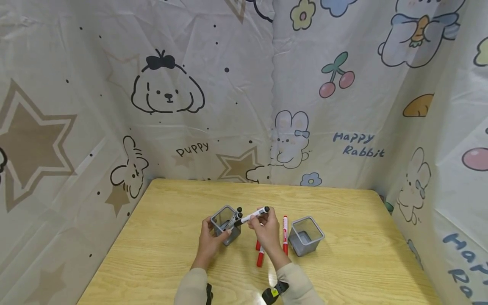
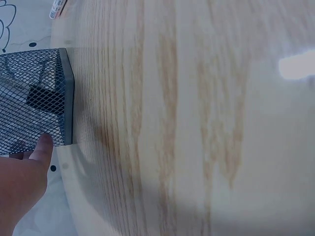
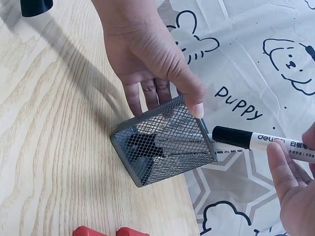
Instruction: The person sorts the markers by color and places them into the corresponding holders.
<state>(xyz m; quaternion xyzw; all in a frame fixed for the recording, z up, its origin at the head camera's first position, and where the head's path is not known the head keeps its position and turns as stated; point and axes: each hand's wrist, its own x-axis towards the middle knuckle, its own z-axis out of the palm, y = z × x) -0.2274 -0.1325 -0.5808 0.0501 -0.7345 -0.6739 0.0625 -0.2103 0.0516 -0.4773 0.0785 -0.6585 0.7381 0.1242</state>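
Observation:
On the left of the table, a grey mesh pen holder (image 1: 231,238) leans at a tilt in my left hand (image 1: 209,245), thumb at the rim and fingers round its side. Black-and-white markers (image 3: 182,143) stand inside, seen through the mesh in the right wrist view. My right hand (image 1: 268,233) pinches a white whiteboard marker (image 1: 256,215) with black ends, held slantwise. Its black cap (image 3: 232,136) points at the holder's opening, right by the rim and my left thumb. In the left wrist view, a left finger (image 2: 44,145) lies against the mesh wall.
A second grey mesh pen holder (image 1: 306,245) stands upright to the right. Beside it lies a red-and-white marker (image 1: 285,235), and more red markers (image 1: 260,258) lie partly under my right hand. Patterned cloth (image 1: 228,127) rises behind the table (image 1: 164,237) and along both sides.

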